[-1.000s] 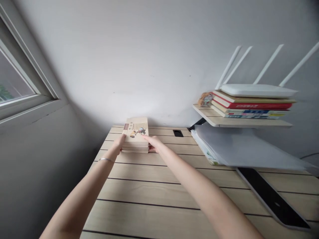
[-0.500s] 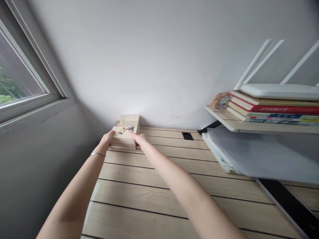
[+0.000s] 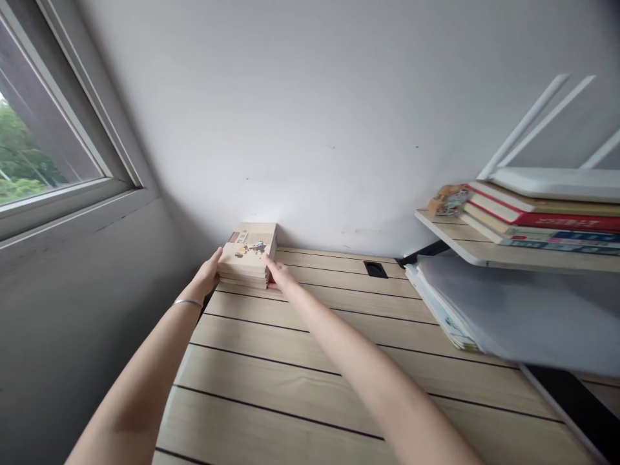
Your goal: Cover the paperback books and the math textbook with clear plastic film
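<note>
Bare forearms, thin silver bangle (image 3: 188, 301)

Desk (image 3: 310, 361) middle and near edge lie open; books (image 3: 248, 252) fill the far-left corner, shelf (image 3: 465, 248) and papers (image 3: 513, 310) crowd the right edge.

1. The stack of books (image 3: 248, 255) hides the fingers of our left hand (image 3: 207, 276).
2. Its cover print is too small for us to read.
3. The right edge cuts off the shelf (image 3: 448, 227) and the router (image 3: 557, 183) we see there.
</note>
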A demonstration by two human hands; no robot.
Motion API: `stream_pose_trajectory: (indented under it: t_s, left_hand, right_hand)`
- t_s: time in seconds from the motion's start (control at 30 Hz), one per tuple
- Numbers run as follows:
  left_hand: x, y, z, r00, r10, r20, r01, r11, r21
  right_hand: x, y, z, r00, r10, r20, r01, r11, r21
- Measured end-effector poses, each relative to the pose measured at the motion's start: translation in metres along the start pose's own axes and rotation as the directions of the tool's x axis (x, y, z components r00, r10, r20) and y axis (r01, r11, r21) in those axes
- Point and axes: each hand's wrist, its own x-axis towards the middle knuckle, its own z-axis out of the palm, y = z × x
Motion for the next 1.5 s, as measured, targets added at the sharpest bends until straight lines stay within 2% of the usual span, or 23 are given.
stream_pose_trajectory:
  t_s: [0.07, 0.13, 0.23, 0.33, 0.43, 0.6, 0.77, 0.83, 0.9, 0.97, 1.03, 1.07, 1.13, 1.17, 1.23, 1.3, 1.4, 1.5]
  left_hand:
    - [-0.01, -0.009, -0.007, 0.99, 0.078, 0.119, -0.08, 0.997, 0.01]
    - [-0.016, -0.02, -0.01, 0.972, 0.164, 0.166, -0.188, 0.972, 0.142]
    - [-0.019, -0.032, -0.007, 0.971, 0.227, 0.07, -0.236, 0.895, 0.378]
    - [-0.019, -0.036, -0.001, 0.966, 0.258, -0.026, -0.214, 0.85, 0.482]
    - [-0.022, -0.036, 0.002, 0.952, 0.301, -0.053, -0.22, 0.794, 0.566]
    - [-0.024, -0.04, 0.001, 0.937, 0.347, -0.047, -0.234, 0.72, 0.653]
    - [-0.023, -0.04, 0.004, 0.937, 0.345, -0.046, -0.219, 0.687, 0.693]
    - [-0.029, -0.039, 0.008, 0.942, 0.329, -0.066, -0.187, 0.678, 0.711]
    - [-0.04, -0.041, 0.014, 0.925, 0.358, -0.128, -0.134, 0.621, 0.772]
    - [-0.059, -0.047, 0.021, 0.882, 0.442, -0.166, -0.105, 0.525, 0.844]
    - [-0.083, -0.058, 0.03, 0.848, 0.523, -0.092, -0.165, 0.424, 0.891]
    - [-0.096, -0.065, 0.035, 0.831, 0.556, 0.035, -0.247, 0.311, 0.918]
    - [-0.123, -0.08, 0.047, 0.819, 0.544, 0.181, -0.359, 0.241, 0.902]
    - [-0.136, -0.086, 0.054, 0.808, 0.521, 0.274, -0.412, 0.168, 0.895]
    - [-0.159, -0.095, 0.071, 0.804, 0.473, 0.361, -0.449, 0.083, 0.89]
    - [-0.178, -0.096, 0.092, 0.804, 0.41, 0.43, -0.489, 0.045, 0.871]
    - [-0.197, -0.09, 0.126, 0.792, 0.339, 0.508, -0.552, 0.042, 0.833]
    - [-0.205, -0.082, 0.15, 0.802, 0.324, 0.501, -0.543, 0.049, 0.838]
  right_hand:
    - [-0.008, 0.011, -0.004, 0.996, -0.087, 0.038, 0.087, 0.996, 0.001]
    - [-0.012, 0.022, -0.005, 0.977, -0.206, 0.061, 0.21, 0.975, -0.069]
    - [-0.014, 0.033, 0.0, 0.942, -0.32, 0.095, 0.334, 0.885, -0.326]
    - [-0.013, 0.032, 0.006, 0.948, -0.311, 0.064, 0.291, 0.77, -0.568]
    - [-0.013, 0.027, 0.009, 0.948, -0.316, 0.018, 0.245, 0.697, -0.674]
    - [-0.011, 0.025, 0.009, 0.952, -0.307, -0.007, 0.211, 0.671, -0.711]
    - [-0.011, 0.026, 0.012, 0.952, -0.305, -0.036, 0.179, 0.646, -0.742]
    - [-0.015, 0.029, 0.011, 0.945, -0.327, -0.008, 0.216, 0.643, -0.734]
    - [-0.026, 0.036, 0.006, 0.913, -0.397, 0.094, 0.338, 0.605, -0.721]
    - [-0.047, 0.047, -0.004, 0.846, -0.475, 0.241, 0.489, 0.51, -0.708]
    - [-0.076, 0.059, -0.02, 0.781, -0.505, 0.368, 0.588, 0.394, -0.706]
    - [-0.093, 0.065, -0.03, 0.755, -0.512, 0.41, 0.619, 0.348, -0.704]
    - [-0.128, 0.074, -0.055, 0.742, -0.507, 0.439, 0.627, 0.293, -0.722]
    - [-0.144, 0.078, -0.068, 0.746, -0.501, 0.44, 0.619, 0.277, -0.735]
    - [-0.173, 0.082, -0.096, 0.733, -0.497, 0.466, 0.636, 0.257, -0.727]
    - [-0.194, 0.084, -0.122, 0.717, -0.515, 0.47, 0.648, 0.241, -0.723]
    - [-0.215, 0.086, -0.155, 0.724, -0.562, 0.4, 0.599, 0.224, -0.769]
    - [-0.227, 0.086, -0.183, 0.698, -0.641, 0.321, 0.53, 0.16, -0.833]
